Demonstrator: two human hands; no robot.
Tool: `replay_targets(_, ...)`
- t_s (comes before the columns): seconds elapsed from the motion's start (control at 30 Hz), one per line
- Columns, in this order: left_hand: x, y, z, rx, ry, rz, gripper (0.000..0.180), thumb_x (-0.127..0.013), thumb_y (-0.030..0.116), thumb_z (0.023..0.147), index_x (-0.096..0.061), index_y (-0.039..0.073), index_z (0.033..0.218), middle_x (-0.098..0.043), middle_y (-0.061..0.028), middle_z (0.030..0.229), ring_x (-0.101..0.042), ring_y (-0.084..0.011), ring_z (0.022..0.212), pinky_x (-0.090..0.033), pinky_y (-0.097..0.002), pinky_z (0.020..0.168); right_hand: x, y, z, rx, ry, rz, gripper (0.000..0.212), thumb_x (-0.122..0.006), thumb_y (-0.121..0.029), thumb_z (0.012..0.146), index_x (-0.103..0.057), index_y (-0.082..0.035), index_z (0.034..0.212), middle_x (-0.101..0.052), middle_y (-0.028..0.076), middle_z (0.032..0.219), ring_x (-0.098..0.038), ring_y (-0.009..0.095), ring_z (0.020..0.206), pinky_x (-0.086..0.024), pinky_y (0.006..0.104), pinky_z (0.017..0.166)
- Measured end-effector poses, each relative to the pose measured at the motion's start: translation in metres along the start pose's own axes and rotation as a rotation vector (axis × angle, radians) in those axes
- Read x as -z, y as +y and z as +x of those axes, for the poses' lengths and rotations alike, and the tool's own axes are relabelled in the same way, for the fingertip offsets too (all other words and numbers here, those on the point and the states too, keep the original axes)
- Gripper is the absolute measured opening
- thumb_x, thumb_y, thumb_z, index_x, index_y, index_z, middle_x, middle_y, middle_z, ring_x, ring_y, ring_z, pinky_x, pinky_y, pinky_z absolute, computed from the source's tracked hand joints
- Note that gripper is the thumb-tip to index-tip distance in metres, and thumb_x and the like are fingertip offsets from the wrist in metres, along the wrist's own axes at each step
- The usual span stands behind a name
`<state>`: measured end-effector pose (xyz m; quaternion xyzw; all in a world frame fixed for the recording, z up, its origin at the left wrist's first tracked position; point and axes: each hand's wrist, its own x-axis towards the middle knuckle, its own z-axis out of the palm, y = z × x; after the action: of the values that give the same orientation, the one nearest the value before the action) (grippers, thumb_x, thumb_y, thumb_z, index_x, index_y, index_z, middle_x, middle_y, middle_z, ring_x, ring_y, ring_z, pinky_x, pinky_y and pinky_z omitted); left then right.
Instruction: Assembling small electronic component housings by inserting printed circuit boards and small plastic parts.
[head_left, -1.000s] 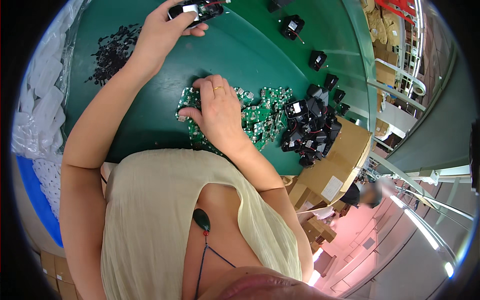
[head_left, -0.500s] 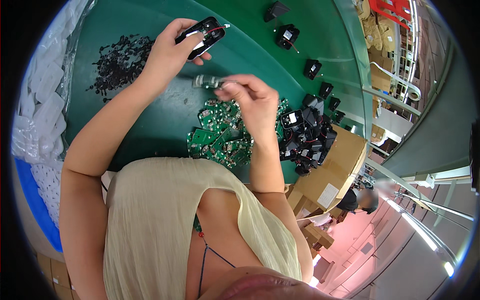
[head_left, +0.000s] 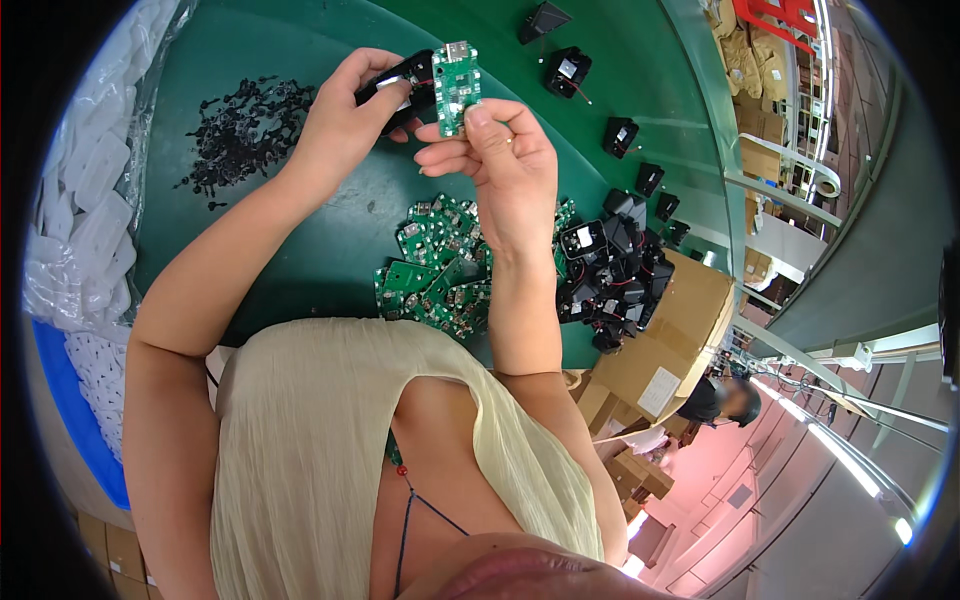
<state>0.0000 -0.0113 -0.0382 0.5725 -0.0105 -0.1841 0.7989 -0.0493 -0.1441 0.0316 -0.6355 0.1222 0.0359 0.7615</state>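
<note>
My left hand (head_left: 352,108) is closed around a black plastic housing (head_left: 421,68), its thumb pressed over the open side. Part of that housing is hidden behind a green circuit board (head_left: 457,88). My right hand (head_left: 503,160) pinches this board by its lower end and holds it upright, just right of the housing. A metal connector sits at the board's top. Below my right hand lies a heap of green circuit boards (head_left: 430,270), partly covered by my right forearm. Left of my left hand is a spread of small black parts (head_left: 245,130).
Black housings (head_left: 610,265) with red wires are piled at the right beside a cardboard box (head_left: 665,335). Several more housings (head_left: 568,72) stand in a row along the green table (head_left: 330,215). Clear plastic bags of translucent parts (head_left: 90,200) and a blue bin (head_left: 75,420) are at the left.
My right hand has moved up with the circuit board and turned it upright beside the housing. My left hand has shifted slightly down, still gripping the housing.
</note>
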Motion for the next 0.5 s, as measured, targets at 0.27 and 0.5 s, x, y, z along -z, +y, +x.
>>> replay_targets(0.27,-0.0014,0.0007,-0.0010,-0.012,0.007,-0.013,0.017,-0.051,0.010,0.087,-0.052,0.003,0.102,-0.055,-0.0009,0.093,-0.051,-0.0074,0.084,-0.041,-0.0221,0.075,0.0006,0.0010,0.0045,-0.024,-0.003,0.020,0.015,-0.048,-0.010,0.090,-0.047,0.003,0.096,-0.063,0.023,0.080,-0.064,0.025,0.064,-0.054,0.0320,0.057)
replay_targets(0.5,-0.0029,0.0036,-0.0037,0.035,-0.032,-0.065,0.017,-0.050,0.011,0.087,-0.051,0.003,0.102,-0.055,-0.0015,0.091,-0.052,-0.0077,0.069,-0.044,-0.0222,0.059,0.0066,0.0040,0.0072,-0.019,0.058,0.007,0.014,-0.049,-0.009,0.090,-0.047,0.003,0.095,-0.063,0.023,0.079,-0.064,0.024,0.062,-0.054,0.0314,0.056)
